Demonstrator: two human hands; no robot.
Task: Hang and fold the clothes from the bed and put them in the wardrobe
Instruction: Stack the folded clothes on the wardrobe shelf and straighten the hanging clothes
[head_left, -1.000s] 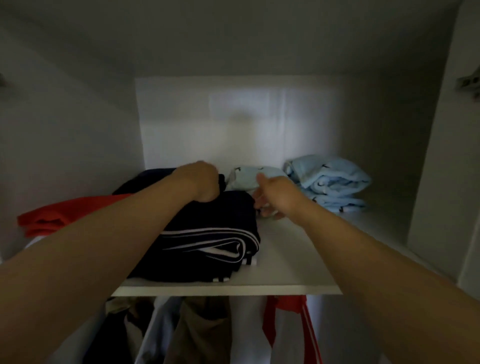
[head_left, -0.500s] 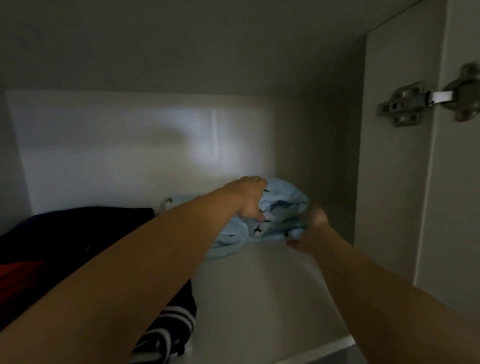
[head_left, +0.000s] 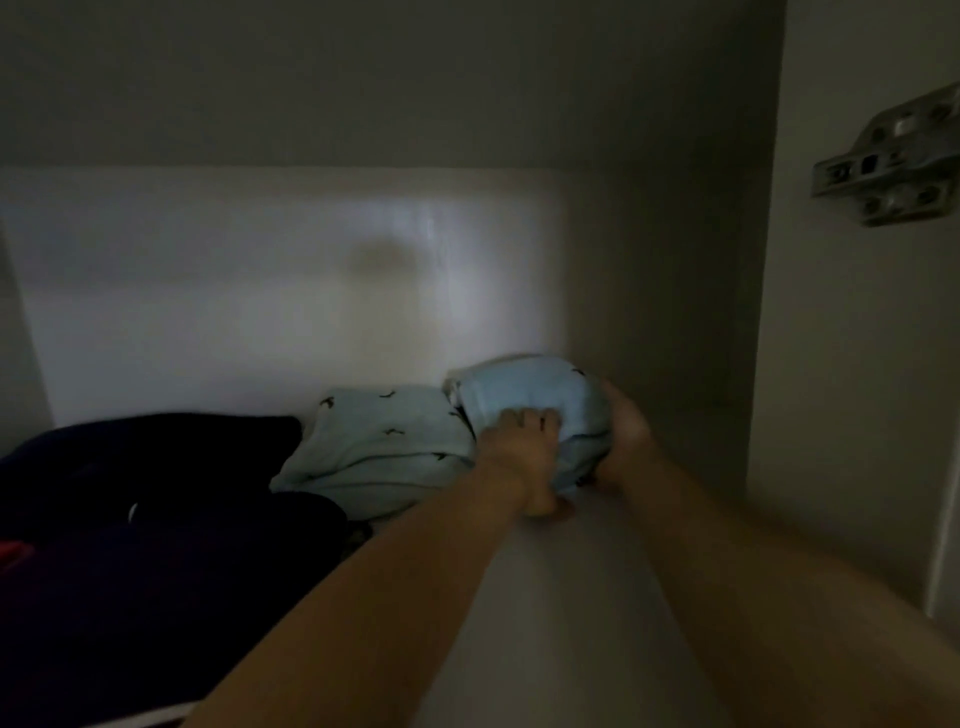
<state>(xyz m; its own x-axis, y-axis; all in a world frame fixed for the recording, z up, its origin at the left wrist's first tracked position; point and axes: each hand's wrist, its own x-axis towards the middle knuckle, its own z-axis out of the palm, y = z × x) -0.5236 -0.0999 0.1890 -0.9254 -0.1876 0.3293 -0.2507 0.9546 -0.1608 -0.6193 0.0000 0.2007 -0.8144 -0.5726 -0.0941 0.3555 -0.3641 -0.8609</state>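
Bundle (head_left: 535, 395) of blue cloth, gripped between left hand (head_left: 519, 460) and right hand (head_left: 623, 441), has moved deeper into the shelf (head_left: 571, 597) corner, with another blue garment (head_left: 379, 441) just left of the left hand, so stowing looks nearly done.

Light-blue bundle (head_left: 524, 395) and garment (head_left: 379, 441) bear dark motifs; the pile (head_left: 156, 545) is navy.

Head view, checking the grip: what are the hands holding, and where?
The rightmost light-blue garment: left hand grips its left front, right hand holds its right side.
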